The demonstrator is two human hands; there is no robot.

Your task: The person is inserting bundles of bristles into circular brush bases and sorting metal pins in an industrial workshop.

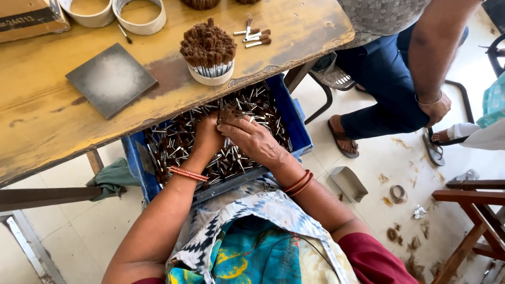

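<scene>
Both my hands reach into a blue crate point(297, 123) on my lap, heaped with several small brush heads point(173, 144) with metal ferrules and brown bristles. My left hand point(206, 138) digs into the pile under the table edge, fingers buried. My right hand point(252, 138) lies palm down over the heap, its fingers curled around a small bunch of brush heads point(227, 112). Red bangles sit on both wrists.
On the worn yellow wooden table point(47, 113) stand a white cup packed with upright brush heads point(209, 52), a dark square tile point(111, 79), a few loose brush heads point(255, 37) and two tape rolls point(140, 14). Another person point(400, 79) sits at right. A wooden frame point(473, 210) stands lower right.
</scene>
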